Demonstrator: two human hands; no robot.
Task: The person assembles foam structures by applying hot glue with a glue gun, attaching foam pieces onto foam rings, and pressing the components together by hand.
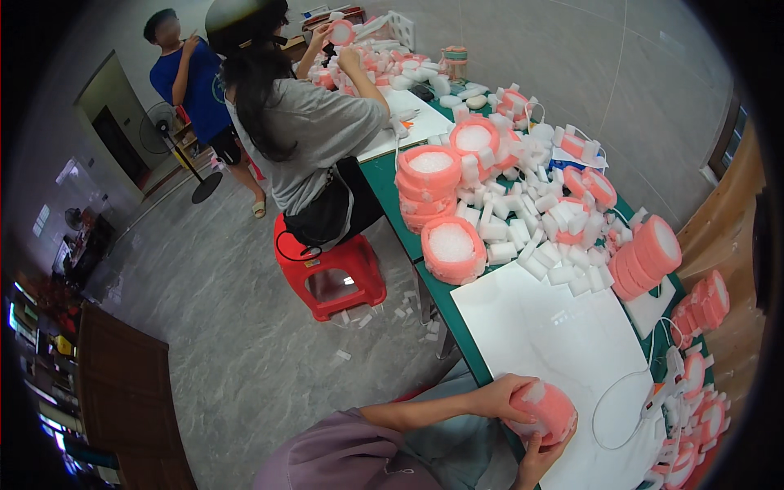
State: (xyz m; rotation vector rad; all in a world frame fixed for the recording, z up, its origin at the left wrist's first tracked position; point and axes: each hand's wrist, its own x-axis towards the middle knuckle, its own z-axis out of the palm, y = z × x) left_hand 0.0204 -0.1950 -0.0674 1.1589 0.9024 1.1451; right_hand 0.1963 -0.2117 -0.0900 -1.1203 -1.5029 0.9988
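Note:
Both hands hold a round pink foam piece (549, 408) with white patches, over the near edge of a white board (555, 331). My left hand (503, 398) grips its upper left side, and my right hand (541, 459) curls round its lower right side. The fingertips behind the piece are hidden. To the right of my hands, a white tool with an orange part (655, 398) lies on the board's edge, a white cord (600, 400) looping from it.
Pink foam rings with white middles (452, 249) stand stacked on the green table (465, 322), beside loose white foam blocks (510, 233). More stacked rings (645, 257) lean at the right. A co-worker in a grey shirt (314, 118) sits on a red stool (331, 278); another person (192, 82) stands behind.

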